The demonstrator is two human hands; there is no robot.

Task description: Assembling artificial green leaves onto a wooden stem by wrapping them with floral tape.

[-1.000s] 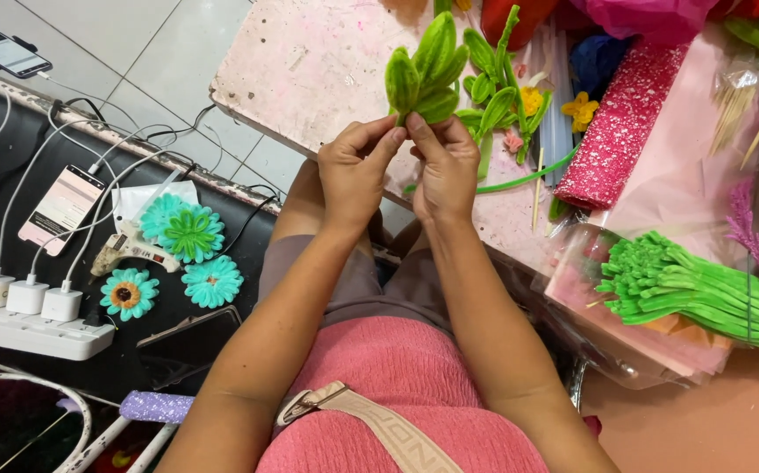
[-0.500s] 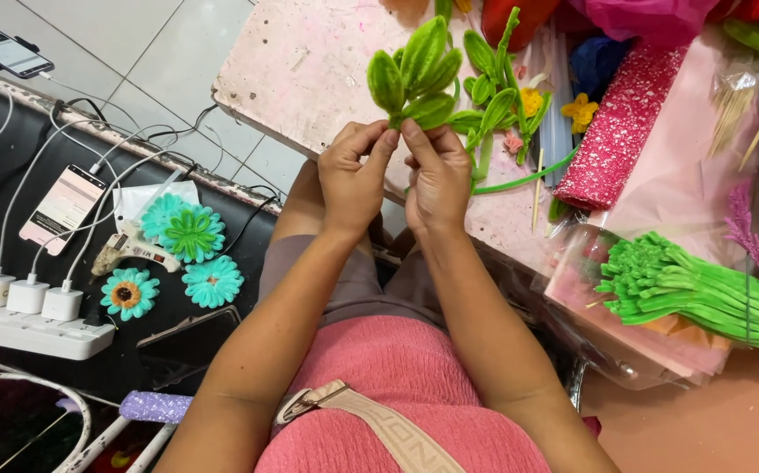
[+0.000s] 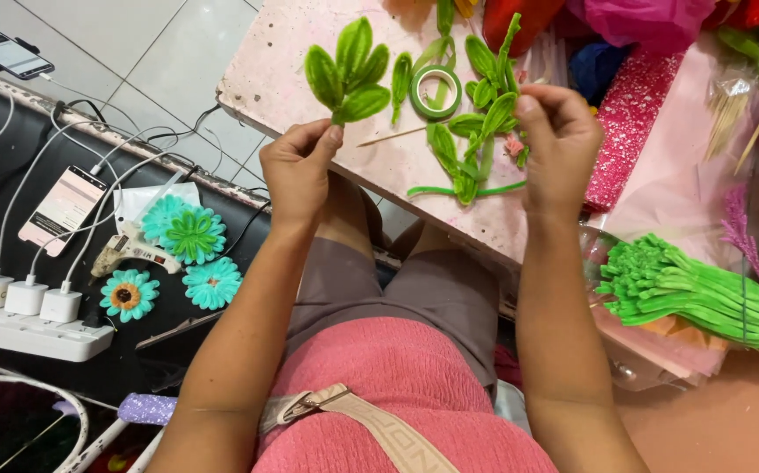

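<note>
Left grip (image 3: 296,171) pinched on fuzzy looped-wire leaf sprig (image 3: 349,70)

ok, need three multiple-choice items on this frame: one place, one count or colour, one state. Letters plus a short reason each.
1. Where does the roll of green tape lie?
A. on the pink table
B. on the black bench
C. in the person's lap

2. How many teal paper flowers lie by the glue gun?
A. one
B. three
C. five

3. What is the left hand doing?
A. resting open on the table
B. pinching a green leaf sprig by its stem
C. holding a phone

Answers: 1 A, the roll sits flat on the tabletop between both hands. 2 B, three lie beside the gun. 3 B, fingertips close on the sprig's base, held above the table; the right hand reaches into the other leaf cluster.
</note>
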